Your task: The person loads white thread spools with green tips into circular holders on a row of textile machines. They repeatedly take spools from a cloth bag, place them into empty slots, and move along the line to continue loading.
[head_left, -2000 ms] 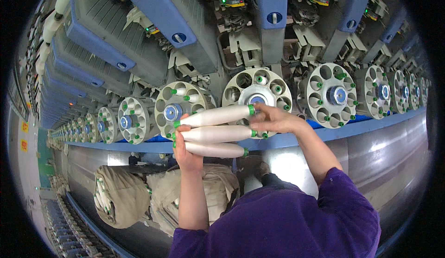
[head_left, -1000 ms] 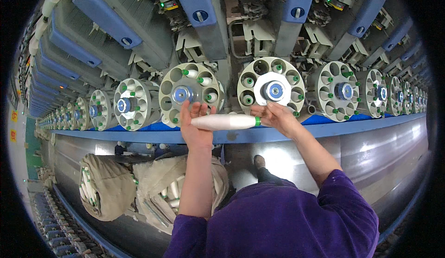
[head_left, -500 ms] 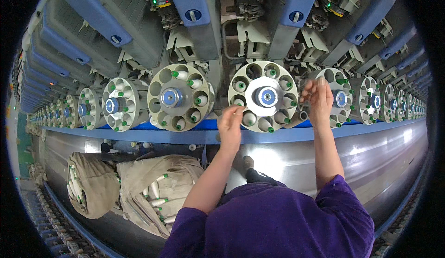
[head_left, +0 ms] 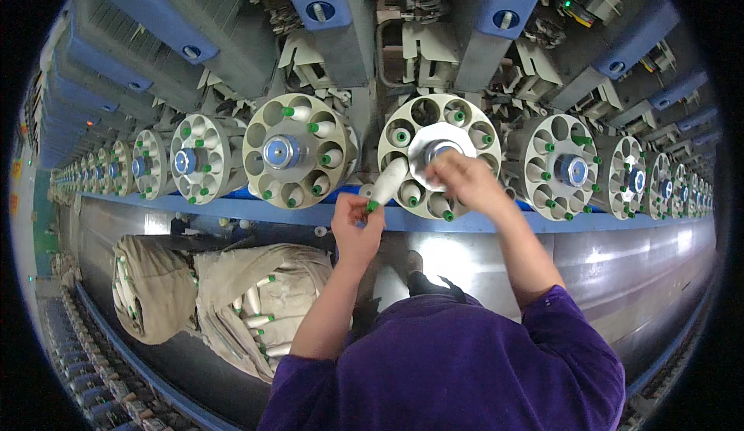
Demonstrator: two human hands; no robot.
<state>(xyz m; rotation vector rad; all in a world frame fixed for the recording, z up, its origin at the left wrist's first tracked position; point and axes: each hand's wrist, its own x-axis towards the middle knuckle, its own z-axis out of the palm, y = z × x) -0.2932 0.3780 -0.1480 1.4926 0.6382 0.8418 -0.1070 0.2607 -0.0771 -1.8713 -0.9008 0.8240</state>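
My left hand (head_left: 356, 225) grips a white yarn bobbin (head_left: 390, 180) by its green end. The bobbin is tilted, its upper end at the lower left edge of a round white magazine (head_left: 440, 105). Over the magazine's middle, my right hand (head_left: 469, 181) has its fingers drawn together, blurred by motion. Whatever those fingers pinch, perhaps a thread, is too fine to make out. Partly behind them is the bright metal disc (head_left: 422, 169) on the hub. Green-tipped bobbins sit in several of the magazine's round pockets; the top-left pocket looks dark.
Similar magazines stretch along a blue rail (head_left: 310, 215), one on the left (head_left: 262, 125) and one on the right (head_left: 535, 152) being closest. Blue-grey machine housings (head_left: 505, 18) rise behind. At lower left, cloth sacks (head_left: 225, 276) hold more green-tipped bobbins.
My left hand has moved down and left and now holds a bobbin tilted out at the magazine's edge. My right hand has swung left, from beside the right magazine to over the hub.
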